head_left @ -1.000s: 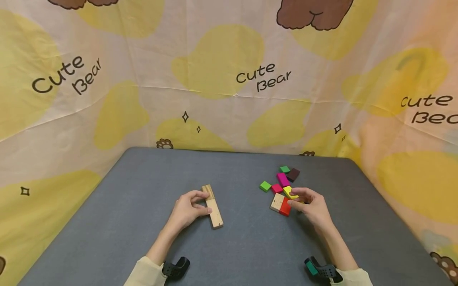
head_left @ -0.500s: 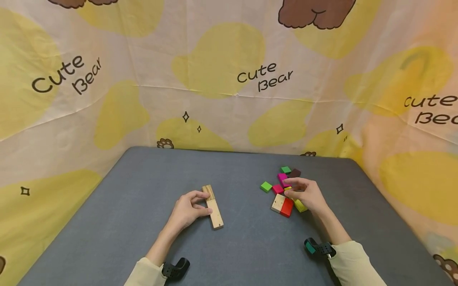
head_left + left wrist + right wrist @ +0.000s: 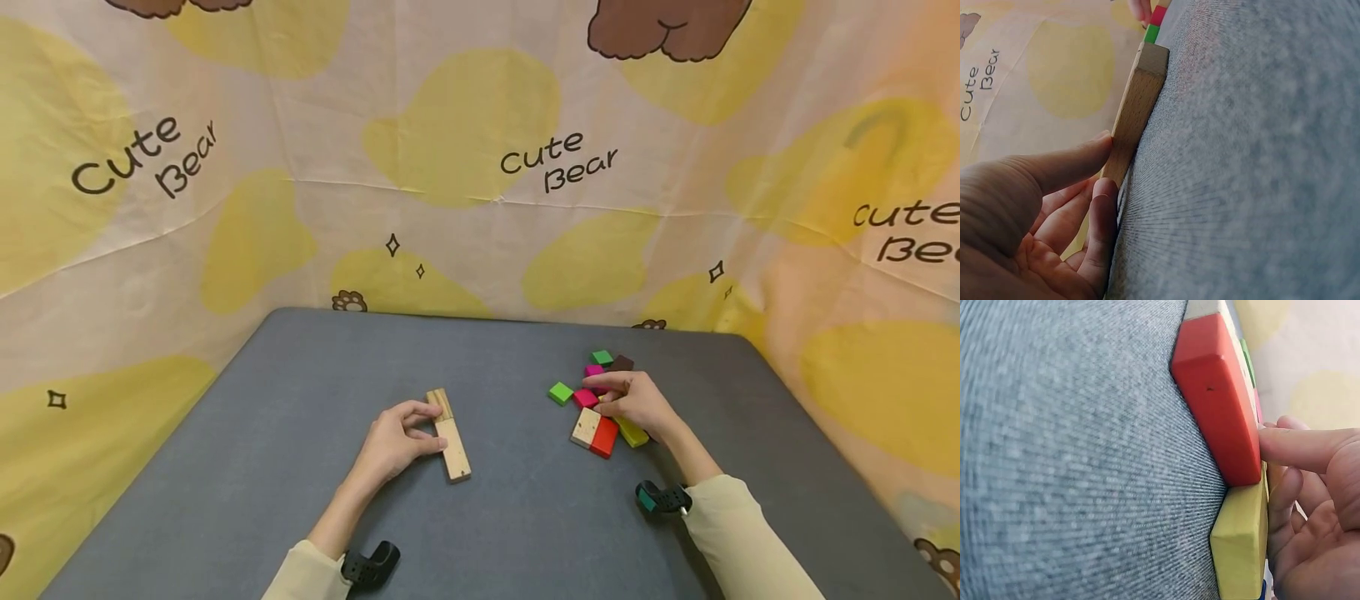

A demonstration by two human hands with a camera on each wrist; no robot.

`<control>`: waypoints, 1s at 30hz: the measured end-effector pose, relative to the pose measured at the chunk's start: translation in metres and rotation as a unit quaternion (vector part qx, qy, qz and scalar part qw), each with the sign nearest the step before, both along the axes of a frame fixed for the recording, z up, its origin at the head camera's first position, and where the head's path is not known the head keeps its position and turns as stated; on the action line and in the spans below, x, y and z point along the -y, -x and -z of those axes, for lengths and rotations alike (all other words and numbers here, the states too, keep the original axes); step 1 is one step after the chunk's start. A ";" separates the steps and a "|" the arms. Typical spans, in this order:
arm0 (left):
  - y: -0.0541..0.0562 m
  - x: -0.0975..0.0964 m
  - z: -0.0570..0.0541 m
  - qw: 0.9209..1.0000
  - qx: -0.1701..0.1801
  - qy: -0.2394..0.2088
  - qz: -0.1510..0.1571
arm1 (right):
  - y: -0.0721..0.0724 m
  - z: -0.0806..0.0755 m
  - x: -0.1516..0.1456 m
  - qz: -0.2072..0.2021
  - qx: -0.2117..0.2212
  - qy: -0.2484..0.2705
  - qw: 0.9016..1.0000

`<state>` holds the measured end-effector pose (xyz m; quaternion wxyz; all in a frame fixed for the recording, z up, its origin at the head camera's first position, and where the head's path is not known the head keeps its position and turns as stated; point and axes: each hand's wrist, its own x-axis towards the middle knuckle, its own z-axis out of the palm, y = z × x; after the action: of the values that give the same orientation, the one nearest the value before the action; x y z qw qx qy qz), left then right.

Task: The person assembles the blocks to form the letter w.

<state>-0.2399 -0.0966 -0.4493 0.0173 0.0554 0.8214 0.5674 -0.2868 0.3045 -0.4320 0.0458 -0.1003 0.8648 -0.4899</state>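
Observation:
Two pale wooden blocks (image 3: pixel 455 458) lie end to end on the grey table, left of centre. My left hand (image 3: pixel 393 442) holds them from the left, thumb tip on the nearer block's edge and index fingertip on the farther one. My right hand (image 3: pixel 637 404) is over the cluster of coloured blocks, thumb and fingers apart. In the right wrist view its thumb is right at the top edge of the red block (image 3: pixel 1216 400). Its other fingers reach behind that block, beside the yellow block (image 3: pixel 1238 537), and their tips are hidden.
Around the right hand lie a plain wooden block (image 3: pixel 586 427), a pink block (image 3: pixel 585 399), a magenta block (image 3: pixel 593 372), a light green block (image 3: pixel 560 393), a darker green block (image 3: pixel 602 357) and a dark brown block (image 3: pixel 622 363). A printed cloth (image 3: pixel 450 125) hangs behind the table (image 3: pixel 360 350).
My right hand has moved left and away from me, from beside the red block to over the cluster, uncovering a yellow block. The left hand and its wooden blocks stay put.

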 end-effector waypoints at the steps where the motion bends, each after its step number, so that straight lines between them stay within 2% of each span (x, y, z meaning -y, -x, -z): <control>1: 0.000 0.000 -0.001 1.000 0.000 0.000 0.000 | 0.000 0.000 0.001 0.002 0.000 0.000 1.000; 9: -0.001 -0.001 -0.001 1.000 -0.003 0.009 -0.003 | 0.003 0.005 0.004 0.021 -0.001 -0.005 1.000; 19: -0.003 -0.002 -0.003 1.000 -0.005 0.023 -0.006 | 0.002 0.003 0.006 0.034 0.008 -0.001 0.999; 26: -0.004 -0.002 -0.003 1.000 -0.004 0.011 -0.008 | 0.004 0.002 0.009 0.030 -0.003 -0.013 0.999; 30: -0.004 -0.003 -0.004 1.000 -0.007 0.011 -0.002 | 0.002 0.003 0.009 0.043 0.002 -0.019 0.999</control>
<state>-0.2356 -0.0940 -0.4458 0.0109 0.0572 0.8277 0.5581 -0.2889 0.2957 -0.4349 0.0278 -0.0611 0.8772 -0.4754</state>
